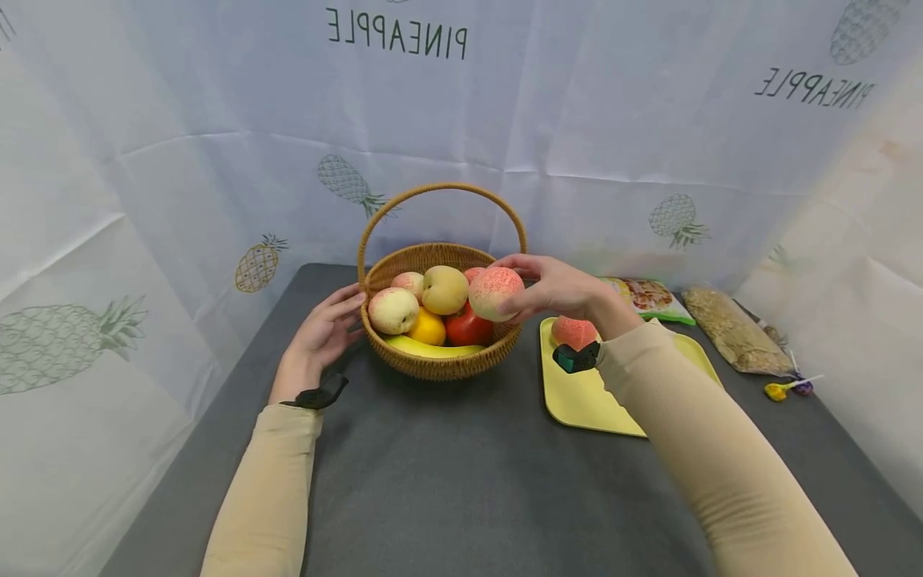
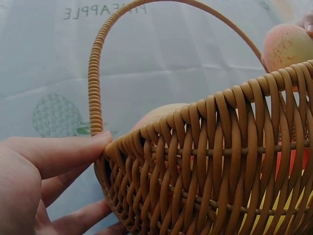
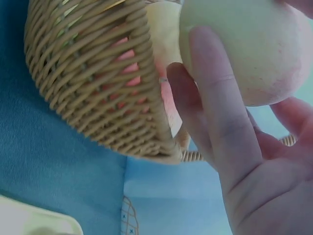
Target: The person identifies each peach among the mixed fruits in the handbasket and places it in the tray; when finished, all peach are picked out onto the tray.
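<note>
A pink and pale-yellow peach (image 1: 494, 292) is pinched between the thumb and fingers of my right hand (image 1: 561, 287), over the right side of a wicker basket (image 1: 441, 369). Inside the basket lie a pale peach (image 1: 392, 311), a yellow peach (image 1: 445, 289), an orange fruit (image 1: 429, 328), a round red fruit (image 1: 465, 328) and a banana (image 1: 425, 348). My left hand (image 1: 322, 332) touches the basket's left side. In the left wrist view, its thumb (image 2: 93, 145) rests at the rim beside the handle's base, with the fingers extended along the wicker.
Right of the basket, a yellow tray (image 1: 587, 405) holds another pink peach (image 1: 573, 331), partly behind my right wrist. Beyond it lie a green-edged snack packet (image 1: 652, 299), a clear bag of flakes (image 1: 735, 330) and lollipops (image 1: 777, 391). A pineapple-print curtain (image 1: 447, 104) hangs behind.
</note>
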Demonstrator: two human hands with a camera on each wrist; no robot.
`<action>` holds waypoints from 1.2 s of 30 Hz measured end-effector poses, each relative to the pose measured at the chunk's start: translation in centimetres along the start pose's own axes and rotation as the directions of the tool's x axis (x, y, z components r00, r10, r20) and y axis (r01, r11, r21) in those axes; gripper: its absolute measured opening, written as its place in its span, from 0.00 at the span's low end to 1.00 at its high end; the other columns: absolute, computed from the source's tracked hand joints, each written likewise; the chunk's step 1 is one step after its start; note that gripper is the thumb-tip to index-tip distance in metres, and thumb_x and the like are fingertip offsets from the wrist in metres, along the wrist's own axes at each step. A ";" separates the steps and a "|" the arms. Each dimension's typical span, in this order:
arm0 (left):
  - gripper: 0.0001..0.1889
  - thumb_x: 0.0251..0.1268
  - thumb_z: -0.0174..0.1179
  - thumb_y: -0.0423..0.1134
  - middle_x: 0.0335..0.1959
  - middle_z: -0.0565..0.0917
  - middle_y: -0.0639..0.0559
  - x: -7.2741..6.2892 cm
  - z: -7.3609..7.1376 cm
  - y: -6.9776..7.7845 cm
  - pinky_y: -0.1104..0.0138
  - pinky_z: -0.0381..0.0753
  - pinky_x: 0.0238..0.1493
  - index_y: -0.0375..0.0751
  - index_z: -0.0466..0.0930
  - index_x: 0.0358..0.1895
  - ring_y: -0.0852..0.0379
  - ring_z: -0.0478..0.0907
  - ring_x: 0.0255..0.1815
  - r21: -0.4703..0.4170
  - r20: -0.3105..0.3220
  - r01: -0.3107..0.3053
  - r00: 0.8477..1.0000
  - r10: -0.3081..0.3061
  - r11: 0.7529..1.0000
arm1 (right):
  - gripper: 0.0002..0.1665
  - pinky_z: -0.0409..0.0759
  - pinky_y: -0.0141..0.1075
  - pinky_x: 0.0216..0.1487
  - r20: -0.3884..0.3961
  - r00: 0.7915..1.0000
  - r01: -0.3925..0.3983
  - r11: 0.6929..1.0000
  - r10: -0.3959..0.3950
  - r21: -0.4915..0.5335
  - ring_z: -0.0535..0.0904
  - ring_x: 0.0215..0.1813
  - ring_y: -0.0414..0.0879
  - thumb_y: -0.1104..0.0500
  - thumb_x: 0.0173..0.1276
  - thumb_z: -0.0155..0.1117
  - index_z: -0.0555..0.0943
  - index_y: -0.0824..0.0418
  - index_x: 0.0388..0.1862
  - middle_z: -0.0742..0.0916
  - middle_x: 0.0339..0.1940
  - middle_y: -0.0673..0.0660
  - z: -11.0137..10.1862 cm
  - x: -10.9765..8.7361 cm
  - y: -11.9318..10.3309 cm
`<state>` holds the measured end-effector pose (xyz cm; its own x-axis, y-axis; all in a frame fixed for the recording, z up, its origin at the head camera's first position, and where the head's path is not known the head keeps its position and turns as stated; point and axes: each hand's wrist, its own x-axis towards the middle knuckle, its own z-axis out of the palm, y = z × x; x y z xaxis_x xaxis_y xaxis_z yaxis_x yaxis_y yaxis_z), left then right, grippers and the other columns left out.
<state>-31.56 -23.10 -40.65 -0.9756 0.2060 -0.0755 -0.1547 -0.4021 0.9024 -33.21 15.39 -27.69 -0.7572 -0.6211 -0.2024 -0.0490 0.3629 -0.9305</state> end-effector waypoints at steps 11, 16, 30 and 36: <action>0.29 0.80 0.58 0.40 0.63 0.74 0.55 -0.2 0.1 -0.1 0.52 0.62 0.69 0.47 0.60 0.78 0.57 0.71 0.67 0.011 -0.015 -0.002 1.000 0.002 1.000 | 0.36 0.84 0.50 0.55 -0.078 0.996 -0.046 0.997 0.042 -0.061 0.80 0.57 0.59 0.55 0.66 0.74 0.71 0.60 0.70 0.79 0.61 0.63 -1.3 -2.1 0.7; 0.31 0.80 0.58 0.40 0.64 0.73 0.54 -0.2 0.0 -0.2 0.53 0.64 0.68 0.46 0.58 0.80 0.57 0.70 0.67 0.006 -0.024 0.000 1.000 0.000 1.000 | 0.35 0.84 0.51 0.55 -0.102 0.993 -0.073 0.995 0.066 -0.061 0.82 0.55 0.60 0.56 0.66 0.73 0.72 0.60 0.69 0.79 0.62 0.64 -2.3 -3.3 1.2; 0.31 0.78 0.60 0.40 0.63 0.76 0.55 0.0 -0.2 -0.1 0.49 0.59 0.72 0.44 0.61 0.79 0.57 0.71 0.67 -0.002 -0.037 -0.021 0.999 0.021 1.000 | 0.34 0.78 0.57 0.61 -0.153 0.986 -0.079 0.995 0.069 -0.061 0.80 0.58 0.58 0.58 0.71 0.70 0.68 0.67 0.70 0.77 0.65 0.66 -5.2 -6.2 3.5; 0.31 0.78 0.61 0.41 0.64 0.74 0.54 0.1 -0.1 -0.2 0.52 0.63 0.68 0.44 0.62 0.78 0.55 0.69 0.69 0.017 -0.040 -0.026 0.999 0.027 1.000 | 0.36 0.80 0.54 0.60 -0.175 0.979 -0.118 0.991 0.104 -0.068 0.78 0.60 0.58 0.57 0.72 0.68 0.66 0.68 0.72 0.74 0.67 0.67 -6.2 -7.6 5.0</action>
<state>-31.61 -23.14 -40.87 -0.9848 0.1597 -0.0679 -0.1264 -0.3921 0.9112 -31.75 26.19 -28.96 -0.8603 -0.4488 -0.2419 -0.0037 0.4799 -0.8773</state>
